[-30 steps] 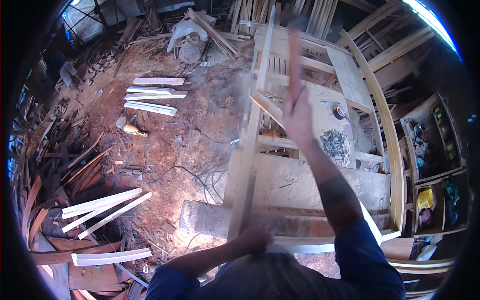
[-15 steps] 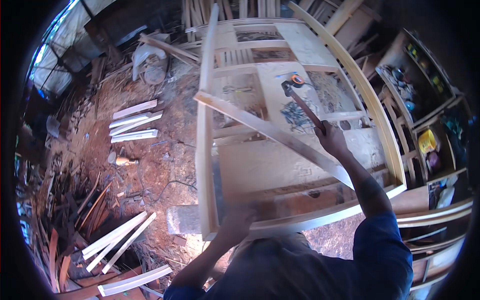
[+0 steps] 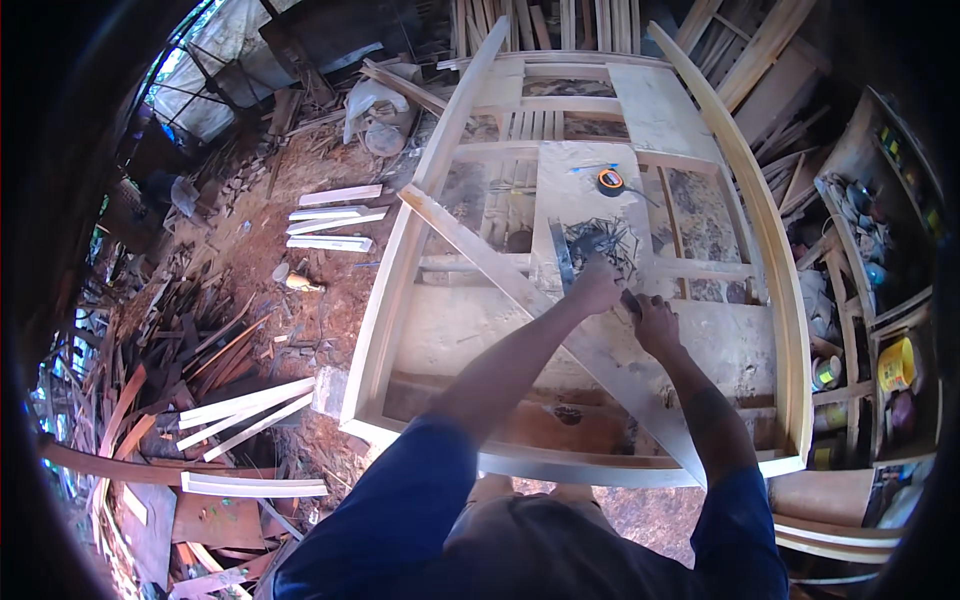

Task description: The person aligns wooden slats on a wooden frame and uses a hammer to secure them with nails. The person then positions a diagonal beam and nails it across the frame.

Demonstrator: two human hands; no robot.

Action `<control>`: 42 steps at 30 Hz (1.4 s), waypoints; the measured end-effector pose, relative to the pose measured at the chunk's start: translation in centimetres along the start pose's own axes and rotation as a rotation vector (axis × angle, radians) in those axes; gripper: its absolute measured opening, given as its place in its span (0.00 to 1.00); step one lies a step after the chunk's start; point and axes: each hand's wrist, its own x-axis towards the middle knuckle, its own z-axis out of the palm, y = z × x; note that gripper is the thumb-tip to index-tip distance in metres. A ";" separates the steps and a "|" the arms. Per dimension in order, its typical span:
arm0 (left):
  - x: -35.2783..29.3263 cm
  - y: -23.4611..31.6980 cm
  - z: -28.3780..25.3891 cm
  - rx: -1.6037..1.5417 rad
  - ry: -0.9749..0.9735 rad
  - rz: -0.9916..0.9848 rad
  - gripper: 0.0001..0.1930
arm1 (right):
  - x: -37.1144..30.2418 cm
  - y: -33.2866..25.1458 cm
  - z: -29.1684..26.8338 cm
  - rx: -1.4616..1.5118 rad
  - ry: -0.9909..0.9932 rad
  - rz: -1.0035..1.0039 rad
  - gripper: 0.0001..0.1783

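My left hand (image 3: 597, 285) reaches over to a loose heap of dark nails (image 3: 612, 238) on a pale board (image 3: 555, 165). Its fingers are bunched at the heap's near edge, and whatever they pinch is hidden. Close beside it, my right hand (image 3: 656, 326) is closed round the handle of a hammer (image 3: 630, 302); the hammer's head is hard to make out. Under both arms lies a large wooden frame (image 3: 795, 330) with raised sides and inner crosspieces. A long diagonal batten (image 3: 500, 260) crosses it, running below my forearms.
An orange-and-black tape measure (image 3: 610, 181) lies beyond the nails. Cut white strips (image 3: 335, 215) and scrap wood (image 3: 180, 370) litter the ground at left. Shelving with a yellow container (image 3: 897, 365) stands at right. More timber (image 3: 590, 25) leans at the back.
My left hand has moved from the frame's near left corner to the nails. My right hand has drawn the hammer down and nearer, beside the left. The view has shifted.
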 end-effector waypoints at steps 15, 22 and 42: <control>-31.7 9.7 -9.3 0.269 0.086 -0.263 0.06 | -26.6 7.0 -7.8 -0.145 0.125 -0.218 0.17; -39.5 5.8 -7.1 0.223 0.226 -0.080 0.04 | -27.3 4.0 -8.8 -0.099 0.139 0.205 0.29; -74.7 5.9 -8.3 -0.165 0.160 -0.197 0.16 | -35.0 -3.9 -7.8 -0.077 0.297 0.059 0.29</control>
